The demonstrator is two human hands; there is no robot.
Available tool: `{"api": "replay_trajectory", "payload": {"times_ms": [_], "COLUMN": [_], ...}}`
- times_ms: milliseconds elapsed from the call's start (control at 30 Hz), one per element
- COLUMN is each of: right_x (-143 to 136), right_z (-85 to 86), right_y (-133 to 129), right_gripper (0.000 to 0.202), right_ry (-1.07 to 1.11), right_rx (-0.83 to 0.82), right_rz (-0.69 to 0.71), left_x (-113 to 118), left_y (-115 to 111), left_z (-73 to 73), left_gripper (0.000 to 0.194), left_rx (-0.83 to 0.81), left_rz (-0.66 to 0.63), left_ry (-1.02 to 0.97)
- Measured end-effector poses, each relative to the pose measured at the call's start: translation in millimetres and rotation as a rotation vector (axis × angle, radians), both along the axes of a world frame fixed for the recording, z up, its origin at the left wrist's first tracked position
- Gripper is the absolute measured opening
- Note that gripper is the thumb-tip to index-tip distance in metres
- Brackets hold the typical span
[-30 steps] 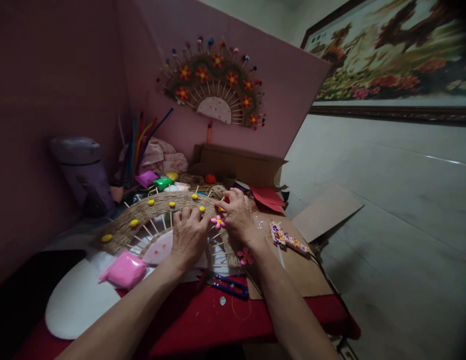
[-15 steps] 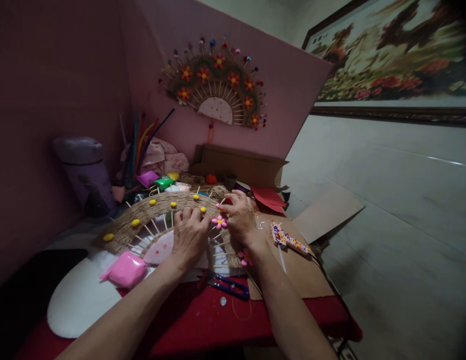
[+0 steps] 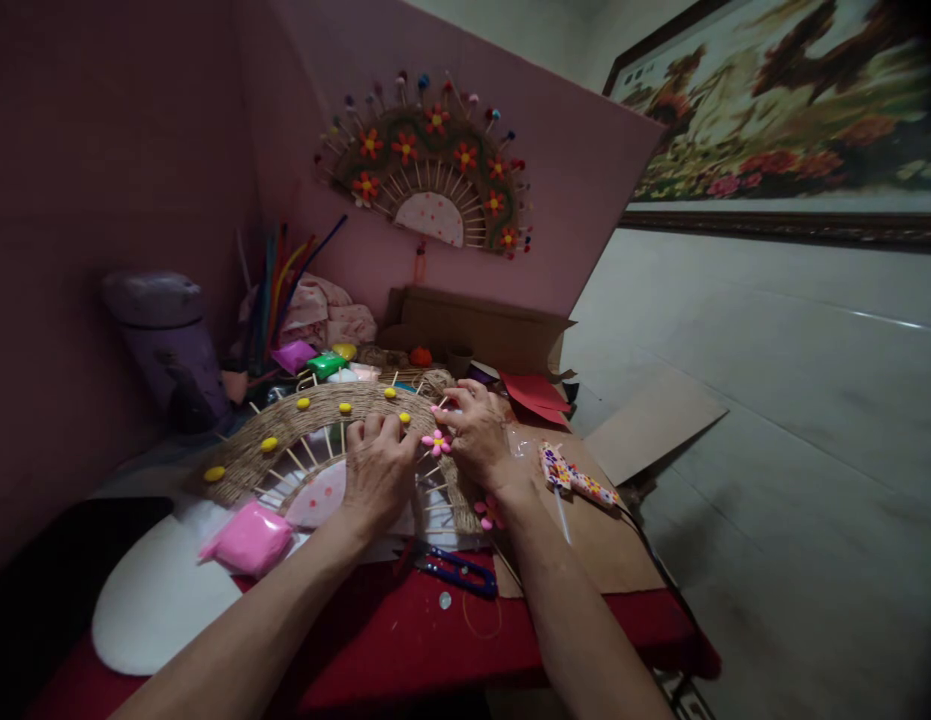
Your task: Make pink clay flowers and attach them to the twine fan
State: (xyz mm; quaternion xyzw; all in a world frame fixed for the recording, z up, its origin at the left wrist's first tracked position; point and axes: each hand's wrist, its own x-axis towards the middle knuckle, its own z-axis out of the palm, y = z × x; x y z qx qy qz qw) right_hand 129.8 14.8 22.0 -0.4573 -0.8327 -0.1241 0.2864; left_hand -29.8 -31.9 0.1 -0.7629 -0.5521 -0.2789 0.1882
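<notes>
A half-round fan of twine woven over thin sticks [image 3: 262,440] lies in front of me, dotted with yellow clay pieces [image 3: 345,408]. My left hand [image 3: 379,475] has its fingers curled over the fan's inner edge, beside the white dotted half-disc [image 3: 315,497]. At the fan's right part, my right hand [image 3: 476,430] pinches at a small pink clay petal [image 3: 437,410]; its fingertips partly hide it. Just below sits a finished pink flower with a yellow centre [image 3: 436,443]. Another pink flower [image 3: 489,512] is on the band by my right wrist.
A pink clay packet [image 3: 247,540] and a white disc [image 3: 161,600] lie at left. Blue-handled thread snips [image 3: 457,572] lie in front on the red cloth [image 3: 405,640]. A patterned glue gun [image 3: 577,477] rests on cardboard at right. Behind stand a purple tumbler [image 3: 161,350] and a decorated fan [image 3: 435,150].
Both hands hold nearly the same place on the fan. My right fingers have shifted only slightly at the pink petal, and the view has moved a touch.
</notes>
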Motion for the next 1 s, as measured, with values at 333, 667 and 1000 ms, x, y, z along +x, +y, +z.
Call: {"api": "replay_trajectory", "payload": {"times_ms": [333,667,1000], "right_x": [11.1,8.4,4.5], "right_z": [-6.5,-6.9,-5.8], "right_y": [5.6,5.2,4.1], "right_gripper": [0.032,0.034,0.024], "right_ry": [0.295,0.277,0.215], "right_rx": [-0.030,-0.089,-0.047], "right_rz": [-0.165,-0.128,-0.074], "left_x": [-0.3,0.4,0.7], "left_y": [-0.3,0.1,0.1], "left_z": [-0.5,0.0,-1.1], "left_gripper": [0.020,0.018,0.018], "left_rx": [-0.008,0.004,0.005], "left_rz": [0.009,0.014,0.009], "left_ry": [0.006,0.017,0.007]}}
